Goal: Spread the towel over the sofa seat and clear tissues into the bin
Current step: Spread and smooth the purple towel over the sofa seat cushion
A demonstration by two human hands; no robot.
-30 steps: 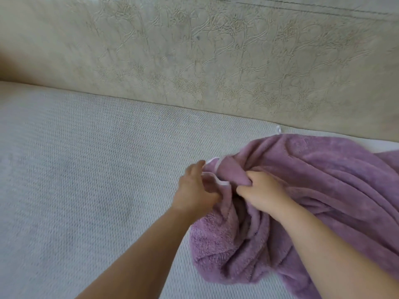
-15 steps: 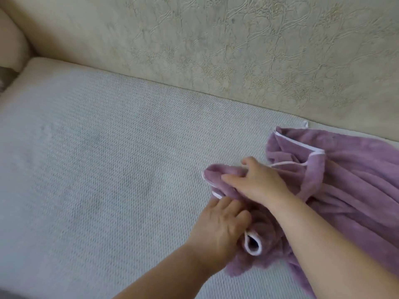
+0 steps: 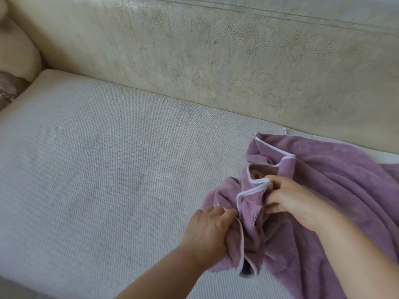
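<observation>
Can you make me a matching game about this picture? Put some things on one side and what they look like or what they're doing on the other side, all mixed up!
Things:
1. towel
2. sofa seat
3. sofa back
4. right hand

Looks or doings:
A. cream, with a raised flowery pattern
B. pinching soft cloth
C. purple and bunched up
D. grey and woven

Right pairs: 1-C, 2-D, 3-A, 4-B.
</observation>
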